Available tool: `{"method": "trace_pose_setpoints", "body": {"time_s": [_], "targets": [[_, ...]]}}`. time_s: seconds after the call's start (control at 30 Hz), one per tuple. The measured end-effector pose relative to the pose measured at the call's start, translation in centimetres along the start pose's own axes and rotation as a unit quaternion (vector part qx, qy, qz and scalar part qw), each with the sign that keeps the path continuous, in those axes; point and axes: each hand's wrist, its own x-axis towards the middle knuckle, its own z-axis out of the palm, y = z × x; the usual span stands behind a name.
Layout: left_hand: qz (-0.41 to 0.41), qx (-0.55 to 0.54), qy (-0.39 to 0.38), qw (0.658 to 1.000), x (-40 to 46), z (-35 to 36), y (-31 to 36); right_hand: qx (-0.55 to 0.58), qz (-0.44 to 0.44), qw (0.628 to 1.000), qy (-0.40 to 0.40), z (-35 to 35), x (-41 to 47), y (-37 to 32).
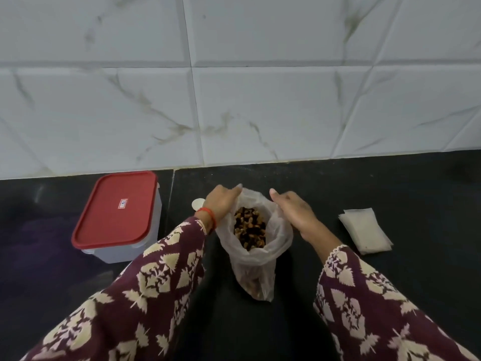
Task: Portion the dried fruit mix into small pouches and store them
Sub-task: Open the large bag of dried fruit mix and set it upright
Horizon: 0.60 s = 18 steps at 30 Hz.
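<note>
**Clear plastic, both hands on the rim**

Thin plastic is pinched at the bag's mouth by the left hand (221, 201) and the right hand (292, 212), fingers closed on opposite sides of the bag (256, 261), which stands on the black tabletop (390, 295). Dried fruit mix (250, 229) shows inside. Best, I'd say, to roll the rim down evenly so it stays upright. Right of the bag lie the small pouches (365, 234); left of it, a white disc (197, 204), then the red-lidded container (117, 214).
</note>
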Motion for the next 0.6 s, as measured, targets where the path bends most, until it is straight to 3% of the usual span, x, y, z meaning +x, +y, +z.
{"method": "trace_pose_setpoints", "body": {"time_s": [0.03,0.1,0.17,0.2,0.23,0.27,0.33,0.4,0.47,0.5,0.53,0.6], "targets": [[0.055,0.062,0.024,0.996,-0.1,0.0,0.2,-0.060,-0.062,0.996,0.028,0.0,0.1,-0.3],[0.100,0.134,0.042,0.985,-0.1,0.5,0.3,-0.109,-0.132,0.985,0.005,0.3,-0.2,-1.3],[0.102,0.177,0.025,0.979,0.4,0.8,0.4,-0.143,-0.114,0.982,-0.036,0.8,0.2,-1.8],[0.080,0.144,0.007,0.986,1.0,0.8,0.2,-0.124,-0.089,0.988,-0.037,0.8,0.5,-2.1],[0.014,0.048,-0.028,0.998,1.8,0.7,-0.1,-0.054,-0.027,0.997,-0.039,0.8,1.1,-2.1],[-0.071,-0.091,-0.088,0.989,2.3,0.6,-0.1,0.054,0.052,0.995,-0.062,0.7,1.6,-2.0],[-0.187,-0.295,-0.158,0.923,2.9,0.8,-0.5,0.207,0.136,0.965,-0.081,0.8,2.2,-1.4],[-0.224,-0.348,-0.136,0.900,2.8,1.4,-0.7,0.238,0.142,0.959,-0.052,1.3,2.8,-0.1],[-0.190,-0.273,-0.091,0.939,2.6,2.0,-1.1,0.283,0.174,0.943,-0.017,1.8,2.3,0.7],[-0.132,-0.143,-0.020,0.981,2.4,2.0,-1.5,0.267,0.171,0.948,-0.005,1.8,1.7,0.8],[-0.058,-0.009,0.047,0.997,1.9,1.8,-1.8,0.232,0.152,0.961,0.009,1.5,1.3,0.8],[0.020,0.148,0.112,0.982,-0.1,0.5,-1.7,0.069,0.071,0.991,0.086,0.5,0.3,0.8]]}}
